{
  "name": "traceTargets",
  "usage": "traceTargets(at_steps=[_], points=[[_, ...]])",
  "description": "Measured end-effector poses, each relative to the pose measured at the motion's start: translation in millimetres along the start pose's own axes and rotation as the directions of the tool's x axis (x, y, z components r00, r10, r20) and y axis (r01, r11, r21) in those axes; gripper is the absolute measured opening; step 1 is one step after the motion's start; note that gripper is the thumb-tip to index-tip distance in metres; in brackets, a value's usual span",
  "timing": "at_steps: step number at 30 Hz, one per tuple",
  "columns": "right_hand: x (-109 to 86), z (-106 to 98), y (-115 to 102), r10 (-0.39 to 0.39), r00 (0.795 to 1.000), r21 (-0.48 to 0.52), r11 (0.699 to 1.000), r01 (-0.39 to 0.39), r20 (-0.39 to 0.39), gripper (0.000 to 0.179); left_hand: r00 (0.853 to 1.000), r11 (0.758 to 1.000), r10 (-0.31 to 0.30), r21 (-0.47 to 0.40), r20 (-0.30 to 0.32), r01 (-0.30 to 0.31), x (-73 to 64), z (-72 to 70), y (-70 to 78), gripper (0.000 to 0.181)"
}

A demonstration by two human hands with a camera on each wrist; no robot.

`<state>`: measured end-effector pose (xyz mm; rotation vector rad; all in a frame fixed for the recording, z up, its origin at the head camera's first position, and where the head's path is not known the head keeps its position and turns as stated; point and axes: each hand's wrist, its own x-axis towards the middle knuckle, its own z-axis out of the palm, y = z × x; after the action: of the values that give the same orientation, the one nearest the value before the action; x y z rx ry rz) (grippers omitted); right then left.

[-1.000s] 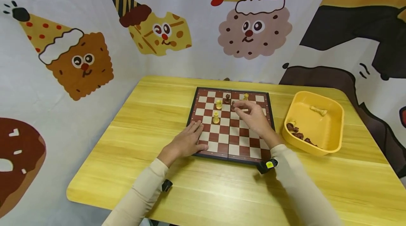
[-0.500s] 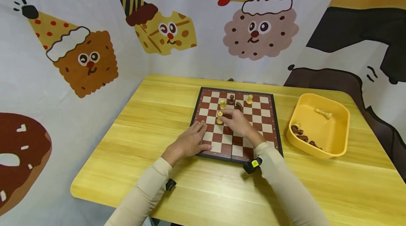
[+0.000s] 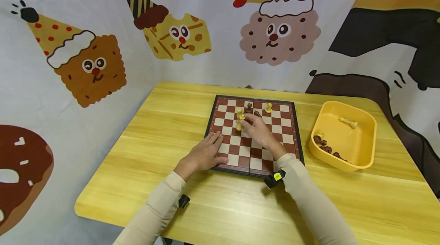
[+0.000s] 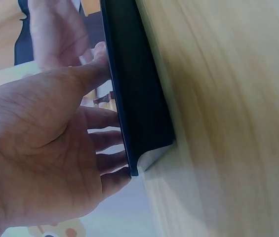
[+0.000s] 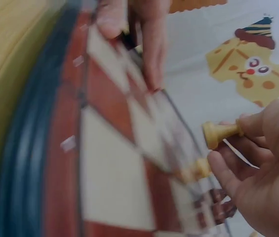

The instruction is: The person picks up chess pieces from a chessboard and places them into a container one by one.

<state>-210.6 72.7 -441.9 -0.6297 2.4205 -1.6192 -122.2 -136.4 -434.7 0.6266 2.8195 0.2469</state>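
Between thumb and fingers, my right hand [image 3: 258,132] pinches a tall yellow chess piece [image 5: 220,132]; the right wrist view shows its round base off the board. Close behind it stands another yellow piece [image 3: 239,112]. A brown piece [image 3: 249,107] is farther back, and a second brown piece [image 3: 257,114] is partly hidden by the right hand. Another yellow piece [image 3: 269,107] stands near the back right. My left hand [image 3: 204,151] rests on the front left corner of the chessboard [image 3: 230,159], fingers extended over its edge.
To the right of the board, a yellow plastic bin [image 3: 369,141] holds several brown pieces [image 3: 326,148] and a lying yellow piece [image 3: 348,122]. Everything is on a wooden table [image 3: 137,161]. A cloth with cartoon prints [image 3: 220,69] hangs behind it.
The right hand has let go of a brown piece on the board, moved left and towards me, taken a yellow piece and lifted it. The left hand has stayed on the board.
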Motion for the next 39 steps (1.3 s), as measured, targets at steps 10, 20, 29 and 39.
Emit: traceTargets(at_steps=[10, 20, 29, 39], points=[[-8.8, -6.5, -6.1, -0.042, 0.993, -0.052, 0.998, 0.037, -0.111, 0.031, 1.0, 1.0, 0.021, -0.006, -0.023, -0.021, 0.0, 1.5, 0.7, 0.079], [-20.8, -28.2, 1.8, -0.028, 0.978, -0.072, 0.997, 0.014, -0.207, 0.026, 0.999, 0.999, 0.026, -0.021, -0.034, -0.027, -2.5, 0.4, 2.8, 0.079], [-38.5, -54.1, 6.0, -0.093, 0.962, -0.198, 0.979, 0.041, -0.258, 0.032, 0.999, 0.999, 0.039, -0.035, -0.038, -0.041, -3.3, -0.8, 4.1, 0.078], [-57.9, -75.9, 9.9, -0.173, 0.939, -0.283, 0.955, 0.086, -0.299, 0.028, 0.998, 0.999, 0.037, -0.028, -0.049, -0.038, -3.2, -0.3, 3.5, 0.078]])
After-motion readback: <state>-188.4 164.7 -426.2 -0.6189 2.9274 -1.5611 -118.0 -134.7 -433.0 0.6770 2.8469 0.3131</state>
